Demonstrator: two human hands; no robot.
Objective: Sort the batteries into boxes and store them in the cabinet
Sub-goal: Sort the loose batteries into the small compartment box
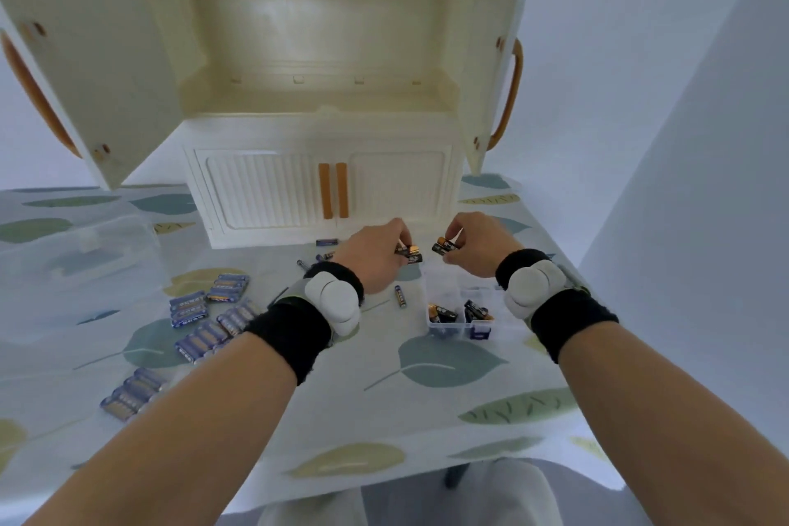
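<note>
Two bunches of black batteries (409, 255) are up in the middle of the frame, one in each hand. The left hand (375, 256) pinches one bunch in its curled fingers. The right hand (478, 248) pinches the other bunch (444, 247) the same way. The hands are near each other but do not touch.

Just below the right hand sits a small box (448, 331). It is clear and has little rooms inside. More black ones (444, 313) lie in two rooms at its near edge. The right wrist hides part of this box.

One loose blue battery (400, 296) lies on the table just left of the small box. A few more loose blue ones (326, 242) lie above the left wrist, close to the foot of the cabinet.

Many blue packs (228, 287) lie in the lower left of the frame, spread out in a line that runs down to the left. A big box (77, 261), clear and blurry, sits at the left edge.

The cabinet (324, 56) is cream and stands at the back of the table, in the upper middle. Its top doors are open wide. Its bottom doors are shut, with two orange handles (335, 194) side by side.

The table (448, 359) has a cloth with green and yellow leaves. Both wrists wear black bands (290, 337), each with a white lump on it.
</note>
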